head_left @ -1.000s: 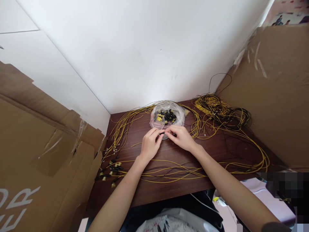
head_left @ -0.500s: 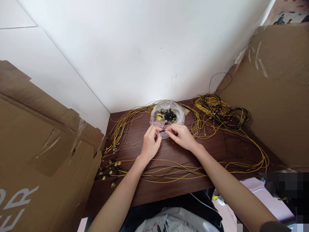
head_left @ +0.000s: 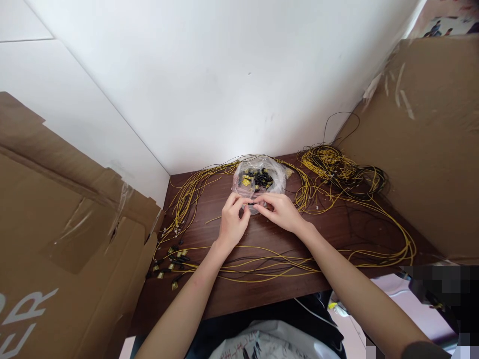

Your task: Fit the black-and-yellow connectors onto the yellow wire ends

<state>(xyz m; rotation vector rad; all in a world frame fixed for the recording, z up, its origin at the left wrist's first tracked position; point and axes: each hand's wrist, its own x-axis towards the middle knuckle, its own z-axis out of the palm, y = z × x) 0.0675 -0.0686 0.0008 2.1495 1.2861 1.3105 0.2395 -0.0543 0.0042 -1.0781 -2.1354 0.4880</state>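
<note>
A small black piece (head_left: 252, 203), too small to name more exactly, is pinched between both hands at the front of a clear plastic bag (head_left: 277, 167). My left hand (head_left: 234, 217) grips its left end with thumb and forefinger. From the other side, my right hand (head_left: 280, 212) closes thumb and forefinger on the right end. Inside the open bag lie several black connectors (head_left: 265, 178) with yellow parts (head_left: 247, 180). The fingertips cover most of the held piece.
Yellow and black wires (head_left: 187, 194) arc along the back, with a tangled wire bundle (head_left: 329, 167) at right. More wires (head_left: 269, 267) cross under my forearms to black connectors with yellowish ends (head_left: 175, 259). Cardboard boxes (head_left: 75, 234) flank the brown table (head_left: 209, 299); a white wall (head_left: 239, 89) stands behind.
My fingertips have drawn slightly closer together, so less of the small black piece shows between them. The bag and the wires stay where they were.
</note>
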